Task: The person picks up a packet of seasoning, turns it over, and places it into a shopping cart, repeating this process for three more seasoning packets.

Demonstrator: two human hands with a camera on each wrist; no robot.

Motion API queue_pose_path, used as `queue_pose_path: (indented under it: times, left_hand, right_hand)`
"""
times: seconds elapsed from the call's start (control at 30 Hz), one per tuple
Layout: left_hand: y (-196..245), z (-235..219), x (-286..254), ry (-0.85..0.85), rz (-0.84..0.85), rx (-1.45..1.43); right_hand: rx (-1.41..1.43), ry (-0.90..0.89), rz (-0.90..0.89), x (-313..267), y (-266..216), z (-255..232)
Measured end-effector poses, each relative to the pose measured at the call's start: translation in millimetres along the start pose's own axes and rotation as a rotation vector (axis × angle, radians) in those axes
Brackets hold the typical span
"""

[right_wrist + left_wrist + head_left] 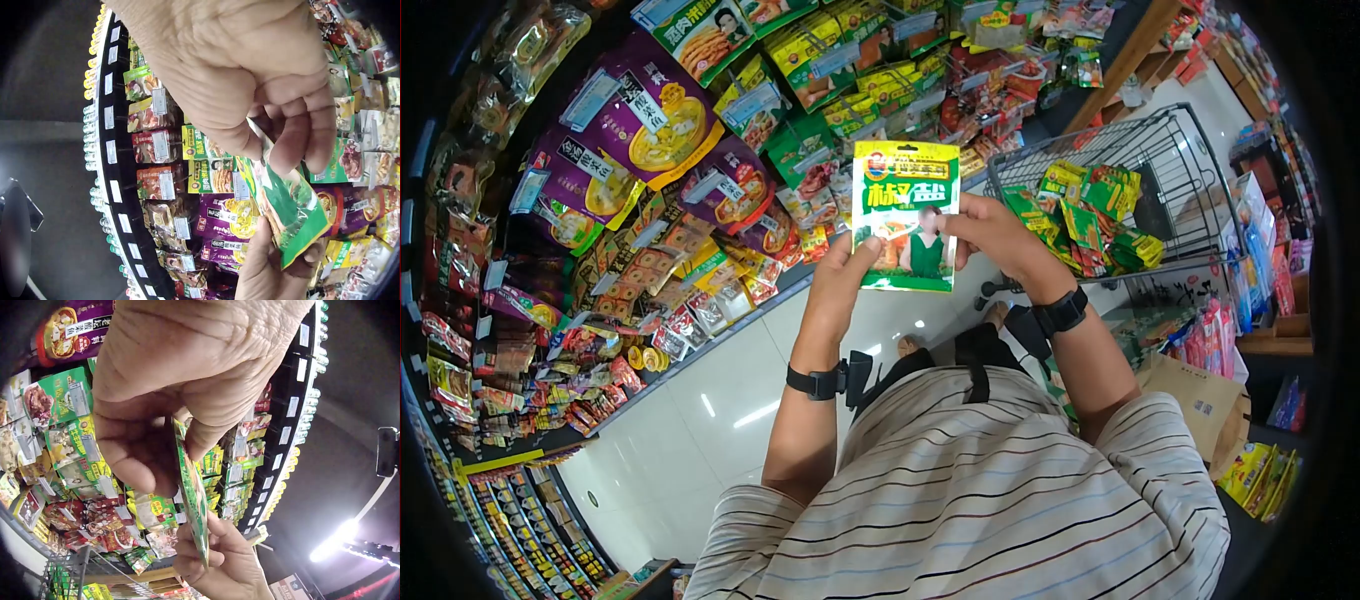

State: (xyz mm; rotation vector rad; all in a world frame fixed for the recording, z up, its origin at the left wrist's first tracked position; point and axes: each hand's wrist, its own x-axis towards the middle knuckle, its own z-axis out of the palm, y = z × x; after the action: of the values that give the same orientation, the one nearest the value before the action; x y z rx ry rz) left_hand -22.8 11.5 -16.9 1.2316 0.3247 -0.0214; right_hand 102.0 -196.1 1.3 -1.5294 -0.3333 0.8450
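A green, yellow and white seasoning packet (905, 215) is held upright in front of the chest, its printed front facing the head camera. My left hand (836, 285) pinches its lower left edge, the thumb lying over the front. On the opposite edge, my right hand (998, 235) grips it between thumb and fingers. Seen edge-on in the left wrist view, the packet (194, 494) looks thin and flat. The right wrist view shows the packet (284, 203) slanting between both hands.
Shelves of hanging packets (820, 60) rise ahead, with large purple bags (645, 110) at left. A wire shopping cart (1190, 150) at right carries several green and yellow packets (1090, 215). A brown paper bag (1195, 405) stands by the right elbow. Shiny tiles (730, 400) cover the floor.
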Motion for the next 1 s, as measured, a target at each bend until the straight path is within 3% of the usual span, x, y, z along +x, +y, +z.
queue_pose_path:
  times: [0.63, 0.73, 0.83, 1.0]
  left_hand:
    - [9, -2, 3, -0.004, 0.048, -0.037]
    - [9, -3, 5, 0.06, 0.049, -0.062]
    - [6, -8, 8, 0.087, 0.045, -0.267]
    - [2, -22, 15, -0.184, 0.071, -0.406]
  right_hand:
    - [0.03, -0.047, -0.031, -3, -25, 8]
    - [0.003, -0.084, -0.043, -2, -32, 12]
    - [-0.042, -0.168, -0.074, -9, -54, 27]
    - [-0.033, -0.373, -0.206, -15, -68, 68]
